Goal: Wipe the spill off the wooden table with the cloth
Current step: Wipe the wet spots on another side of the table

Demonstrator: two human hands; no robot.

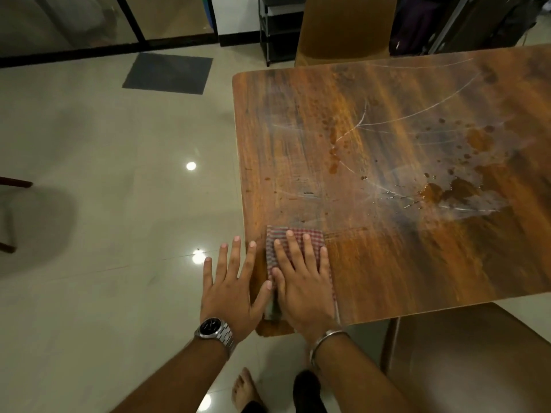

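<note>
The table (402, 263) fills the right half of the view, its wood top scratched and smeared with pale arcs, and it stands on a glossy tiled floor (104, 204) with a chair (477, 362) tucked at its near side; that leaves the person standing at the near left corner, probably the easiest place to reach across from. The spill (456, 189) lies well away from that corner, toward the far right: dark brown puddles and a scatter of drops, with a thinner trail (334, 150) of drops nearer the middle, so none of the wet area looks cleared yet. The cloth (298, 248), a red-checked piece folded into a pad, lies flat at the near left corner of the top, well apart from the puddles. The right hand (301, 281) rests on it, palm down with fingers spread and nothing gripped; pressing flat like this would hold the pad against the wood and let it slide without bunching. The left hand (231, 281) is open too, fingers splayed, just beside the cloth: most of it hangs over the table's left edge, while the thumb reaches in beside the cloth. I judge it is there to steady or square the pad, though contact with the wood cannot be told. A watch (214, 330) sits on the left wrist and a bangle (325, 341) on the right. The next stroke likely has to push rightward and away toward the puddles.
</note>
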